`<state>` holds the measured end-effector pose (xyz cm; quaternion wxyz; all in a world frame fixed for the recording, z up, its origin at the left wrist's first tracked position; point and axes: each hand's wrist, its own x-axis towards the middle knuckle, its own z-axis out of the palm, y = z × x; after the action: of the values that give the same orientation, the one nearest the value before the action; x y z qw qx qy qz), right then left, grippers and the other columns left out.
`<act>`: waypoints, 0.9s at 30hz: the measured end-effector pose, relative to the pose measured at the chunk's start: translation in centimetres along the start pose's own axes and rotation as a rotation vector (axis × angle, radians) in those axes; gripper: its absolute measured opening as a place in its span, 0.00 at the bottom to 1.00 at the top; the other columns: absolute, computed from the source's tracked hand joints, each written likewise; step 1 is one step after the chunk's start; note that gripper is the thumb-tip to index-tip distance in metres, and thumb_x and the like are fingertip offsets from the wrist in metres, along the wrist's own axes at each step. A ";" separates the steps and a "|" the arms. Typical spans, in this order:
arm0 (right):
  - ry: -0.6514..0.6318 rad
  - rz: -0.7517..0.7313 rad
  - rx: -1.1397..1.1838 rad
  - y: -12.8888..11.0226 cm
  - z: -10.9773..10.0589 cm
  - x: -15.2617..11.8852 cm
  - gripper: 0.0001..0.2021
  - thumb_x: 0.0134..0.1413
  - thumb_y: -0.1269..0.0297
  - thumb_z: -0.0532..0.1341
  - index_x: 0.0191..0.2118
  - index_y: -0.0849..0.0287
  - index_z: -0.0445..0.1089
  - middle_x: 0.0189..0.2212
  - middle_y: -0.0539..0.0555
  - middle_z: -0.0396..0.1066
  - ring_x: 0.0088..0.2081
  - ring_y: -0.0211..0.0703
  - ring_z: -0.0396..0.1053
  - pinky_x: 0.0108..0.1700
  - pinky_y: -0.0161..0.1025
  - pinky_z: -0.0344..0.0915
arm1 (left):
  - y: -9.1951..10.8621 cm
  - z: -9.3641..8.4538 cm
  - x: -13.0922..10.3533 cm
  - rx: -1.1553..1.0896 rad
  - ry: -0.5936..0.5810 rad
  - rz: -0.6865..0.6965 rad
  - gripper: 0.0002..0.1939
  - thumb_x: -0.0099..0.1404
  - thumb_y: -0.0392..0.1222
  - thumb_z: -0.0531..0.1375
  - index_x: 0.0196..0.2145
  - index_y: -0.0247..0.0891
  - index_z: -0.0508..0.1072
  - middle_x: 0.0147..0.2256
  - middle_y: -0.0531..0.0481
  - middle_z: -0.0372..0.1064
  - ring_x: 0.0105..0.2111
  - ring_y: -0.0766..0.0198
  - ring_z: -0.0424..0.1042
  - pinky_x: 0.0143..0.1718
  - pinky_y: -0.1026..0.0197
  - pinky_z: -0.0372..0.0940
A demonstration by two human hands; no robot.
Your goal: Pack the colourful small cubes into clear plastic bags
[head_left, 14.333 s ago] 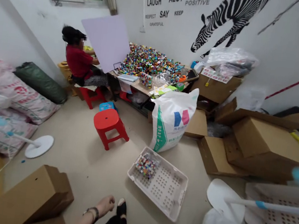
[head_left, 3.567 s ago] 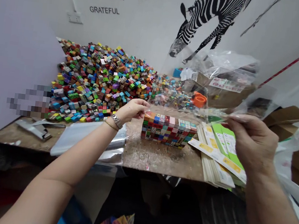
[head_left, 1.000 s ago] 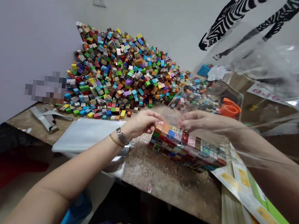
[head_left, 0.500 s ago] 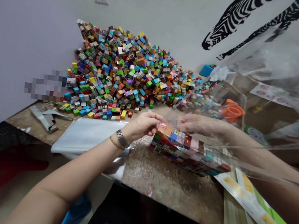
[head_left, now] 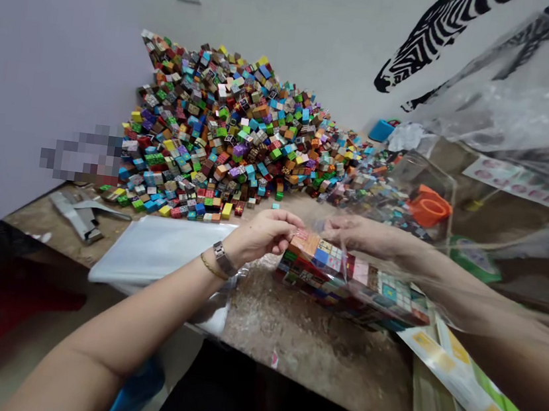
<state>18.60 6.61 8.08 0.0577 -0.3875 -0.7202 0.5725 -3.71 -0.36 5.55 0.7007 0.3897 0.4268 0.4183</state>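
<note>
A long row of small colourful printed cubes [head_left: 357,269] lies at a slant on the worktable, covered with clear plastic film [head_left: 348,258]. At its left end, my left hand [head_left: 271,232] pinches the edge of the film, its thumb and fingers pressed together against the corner cubes. Just behind the row, my right hand [head_left: 351,233] is closed on the same film, and its fingertips are partly blurred by the see-through plastic. Loose folds of film stretch over my right forearm. A stack of flat clear plastic bags [head_left: 164,248] lies beneath my left forearm.
A high heap of loose cubes [head_left: 223,132] fills the back of the worktable [head_left: 280,319]. Metal strips [head_left: 81,212] lie at left. An orange plastic piece [head_left: 430,206] sits in a clear bag behind my right arm. Printed card strips [head_left: 476,397] stand at the front right.
The film over the right side has shifted and lifted a little. Both hands stay at the left end of the row, with the right hand slightly changed in pose.
</note>
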 end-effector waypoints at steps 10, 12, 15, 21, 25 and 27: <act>-0.047 -0.030 -0.058 1.5 0.0 -0.1 0.18 0.53 0.46 0.65 0.32 0.58 0.66 0.26 0.47 0.62 0.27 0.36 0.57 0.28 0.36 0.55 | -0.1 0.4 0.0 0.005 0.046 -0.018 0.07 0.64 0.26 0.55 0.33 0.33 0.70 0.16 0.58 0.62 0.11 0.77 0.58 0.13 0.74 0.47; -0.031 -0.039 -0.050 1.3 0.3 -0.4 0.18 0.53 0.47 0.64 0.32 0.58 0.66 0.27 0.48 0.63 0.27 0.36 0.58 0.29 0.36 0.56 | -0.1 0.4 -0.1 -0.004 0.057 -0.011 0.07 0.64 0.26 0.56 0.32 0.33 0.70 0.16 0.58 0.62 0.11 0.77 0.57 0.13 0.73 0.48; -0.004 -0.036 -0.069 1.4 0.6 -0.5 0.18 0.52 0.45 0.63 0.33 0.57 0.68 0.27 0.49 0.64 0.28 0.38 0.58 0.30 0.37 0.57 | -0.3 0.4 -0.3 -0.041 0.070 -0.007 0.06 0.64 0.26 0.57 0.33 0.33 0.70 0.16 0.57 0.63 0.12 0.77 0.58 0.14 0.74 0.48; 0.056 -0.020 -0.197 2.2 -0.1 -0.2 0.20 0.49 0.42 0.63 0.36 0.56 0.72 0.30 0.51 0.69 0.32 0.43 0.63 0.32 0.39 0.59 | -0.9 0.1 -0.3 -0.187 0.069 -0.008 0.06 0.62 0.25 0.58 0.36 0.32 0.71 0.21 0.56 0.66 0.14 0.78 0.60 0.15 0.75 0.52; 0.036 -0.060 -0.207 1.7 0.1 -0.2 0.20 0.50 0.43 0.63 0.34 0.57 0.71 0.27 0.50 0.67 0.30 0.41 0.62 0.31 0.38 0.58 | -0.9 -0.3 -0.6 -0.256 0.055 -0.027 0.09 0.63 0.25 0.58 0.40 0.32 0.71 0.22 0.56 0.66 0.15 0.77 0.62 0.15 0.76 0.54; 0.010 -0.071 -0.193 1.1 0.4 -0.3 0.19 0.52 0.44 0.62 0.32 0.57 0.70 0.25 0.49 0.66 0.28 0.39 0.61 0.31 0.38 0.57 | -0.7 -0.5 -0.8 -0.293 0.027 -0.043 0.11 0.62 0.26 0.60 0.42 0.32 0.71 0.23 0.55 0.67 0.16 0.77 0.64 0.16 0.75 0.56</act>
<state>19.18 6.17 7.07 0.0440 -0.3683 -0.7851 0.4961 -4.24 -1.26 4.94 0.7531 0.2685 0.3787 0.4662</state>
